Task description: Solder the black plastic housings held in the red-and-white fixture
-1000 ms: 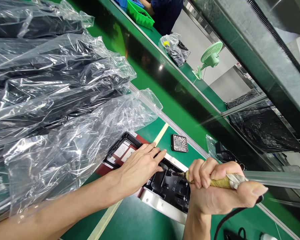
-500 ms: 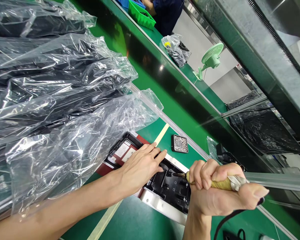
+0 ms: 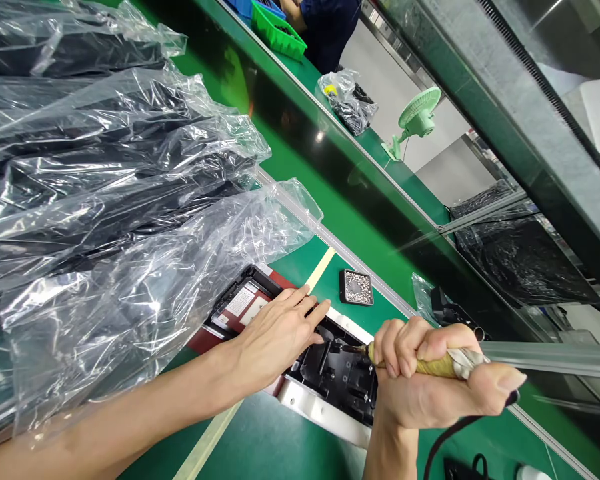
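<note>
My right hand (image 3: 425, 373) is wrapped round a corded screwdriver (image 3: 437, 364) with a yellow-taped handle. The tool's dark shaft points left, its tip over a black part (image 3: 337, 370) with moulded ribs. That part sits in a white fixture (image 3: 325, 412). My left hand (image 3: 285, 327) lies palm down, fingers apart, across the upper left end of the black part, beside a black-rimmed red piece (image 3: 235, 307) bearing white labels. Behind the fixture stands a small black tray (image 3: 357, 287) of tiny metal screws.
Plastic-bagged dark items (image 3: 105, 160) pile up at the left, reaching over my left forearm. Across the conveyor (image 3: 340, 227) are a green bin (image 3: 279, 32), a person in dark clothing (image 3: 330, 30) and a green fan (image 3: 417, 117). A metal beam (image 3: 520, 87) slants across the upper right.
The whole view has shifted slightly, so most things appear a little further left. Both hands keep nearly the same pose, the screwdriver still in my right hand.
</note>
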`<state>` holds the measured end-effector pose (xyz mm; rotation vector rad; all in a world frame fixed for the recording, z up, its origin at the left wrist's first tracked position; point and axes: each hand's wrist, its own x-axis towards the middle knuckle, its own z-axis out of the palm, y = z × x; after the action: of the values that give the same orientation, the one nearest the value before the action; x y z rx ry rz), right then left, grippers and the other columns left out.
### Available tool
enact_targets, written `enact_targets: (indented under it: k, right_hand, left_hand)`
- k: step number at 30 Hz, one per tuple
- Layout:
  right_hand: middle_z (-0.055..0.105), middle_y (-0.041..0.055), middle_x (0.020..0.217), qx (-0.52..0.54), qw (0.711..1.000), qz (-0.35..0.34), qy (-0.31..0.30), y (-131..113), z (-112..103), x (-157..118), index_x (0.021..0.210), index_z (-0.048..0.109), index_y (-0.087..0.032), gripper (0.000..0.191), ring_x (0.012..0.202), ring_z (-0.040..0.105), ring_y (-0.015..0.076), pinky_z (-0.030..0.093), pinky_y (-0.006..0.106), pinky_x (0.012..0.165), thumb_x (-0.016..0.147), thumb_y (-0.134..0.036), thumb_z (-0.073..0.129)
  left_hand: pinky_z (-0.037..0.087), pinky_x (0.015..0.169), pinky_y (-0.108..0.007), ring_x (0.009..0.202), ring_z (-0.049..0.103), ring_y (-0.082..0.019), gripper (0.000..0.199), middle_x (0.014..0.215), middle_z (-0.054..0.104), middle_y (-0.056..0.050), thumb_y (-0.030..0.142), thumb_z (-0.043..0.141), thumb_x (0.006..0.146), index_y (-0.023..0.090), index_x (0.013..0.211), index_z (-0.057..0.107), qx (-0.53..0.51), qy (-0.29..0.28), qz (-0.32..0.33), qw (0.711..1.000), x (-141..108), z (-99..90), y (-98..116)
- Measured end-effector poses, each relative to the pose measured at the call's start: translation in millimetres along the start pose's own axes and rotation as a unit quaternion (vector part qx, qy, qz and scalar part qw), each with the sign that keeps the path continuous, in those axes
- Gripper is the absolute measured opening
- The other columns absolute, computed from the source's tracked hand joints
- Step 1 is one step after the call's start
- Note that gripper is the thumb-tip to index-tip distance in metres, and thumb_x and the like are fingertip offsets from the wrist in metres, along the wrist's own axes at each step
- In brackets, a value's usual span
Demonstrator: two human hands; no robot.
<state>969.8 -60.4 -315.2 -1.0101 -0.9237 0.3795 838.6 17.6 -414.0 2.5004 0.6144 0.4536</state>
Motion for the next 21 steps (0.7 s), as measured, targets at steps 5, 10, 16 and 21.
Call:
enact_targets:
  k: [5,10,16,21]
  right_hand:
    - [0.041,-0.0061,0.038,-0.005,1.000,0.005,-0.011,1,-1,0,0.061,0.053,-0.022,0.050,0.028,0.031,0.0091,0.034,0.022,0.029,0.094,-0.054,0.034]
    - [0.040,-0.0071,0.039,-0.016,1.000,0.002,-0.006,0,-1,0,0.061,0.051,-0.022,0.048,0.029,0.031,0.0085,0.034,0.022,0.029,0.093,-0.056,0.038]
    - [0.038,-0.0077,0.039,-0.013,1.000,0.004,0.001,0,1,-1,0.061,0.050,-0.022,0.048,0.029,0.031,0.0083,0.034,0.021,0.029,0.093,-0.055,0.038]
    - [0.041,-0.0064,0.038,0.001,1.000,0.002,0.003,2,-1,-2,0.061,0.053,-0.022,0.048,0.029,0.029,0.0088,0.032,0.022,0.029,0.095,-0.050,0.032]
  left_hand:
    - [0.048,0.106,-0.051,0.137,0.052,-0.035,0.043,0.128,0.066,-0.012,0.040,0.056,0.100,0.019,0.138,0.054,-0.018,-0.015,-0.012,1.000,1,-2.6,-1]
    - [0.047,0.108,-0.051,0.138,0.052,-0.035,0.047,0.130,0.066,-0.013,0.039,0.058,0.099,0.018,0.141,0.053,-0.008,0.003,-0.006,1.000,0,2.2,-2]
    - [0.045,0.110,-0.051,0.140,0.049,-0.035,0.047,0.133,0.065,-0.013,0.039,0.056,0.100,0.017,0.141,0.053,0.008,0.012,0.009,1.000,-1,7.4,-4]
    - [0.046,0.110,-0.052,0.137,0.053,-0.035,0.048,0.135,0.065,-0.014,0.040,0.056,0.100,0.016,0.141,0.053,0.016,0.006,0.008,1.000,1,4.0,-2]
